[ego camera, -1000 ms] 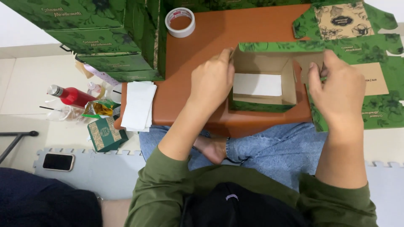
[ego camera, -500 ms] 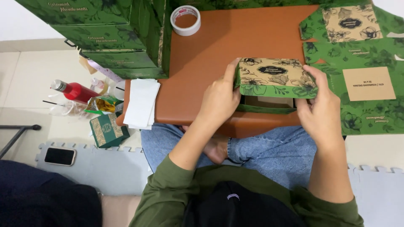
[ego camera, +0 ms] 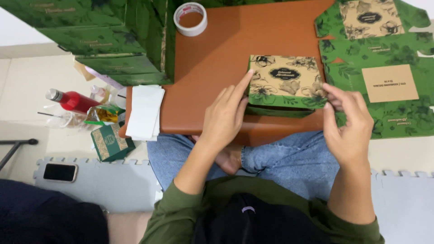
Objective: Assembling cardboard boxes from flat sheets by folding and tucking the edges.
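Note:
A small green cardboard box point(ego camera: 284, 83) with a tan flowered lid sits on the brown tabletop point(ego camera: 226, 54) in front of me, its lid folded down. My left hand point(ego camera: 224, 118) rests its fingertips on the box's left edge. My right hand point(ego camera: 347, 124) pinches the lid's front right corner. A flat unfolded green box blank point(ego camera: 384, 68) lies on the table to the right of the box.
A roll of tape point(ego camera: 191, 19) lies at the table's far side. Stacked green boxes point(ego camera: 104, 36) stand at the left. White papers point(ego camera: 144, 112) overhang the table's left edge. On the floor sit a red bottle point(ego camera: 72, 100), a small green carton point(ego camera: 109, 142) and a phone point(ego camera: 59, 172).
The box was open with a white sheet inside one second ago. Its flowered lid has been folded down over it, and both hands have shifted onto the lid's edges.

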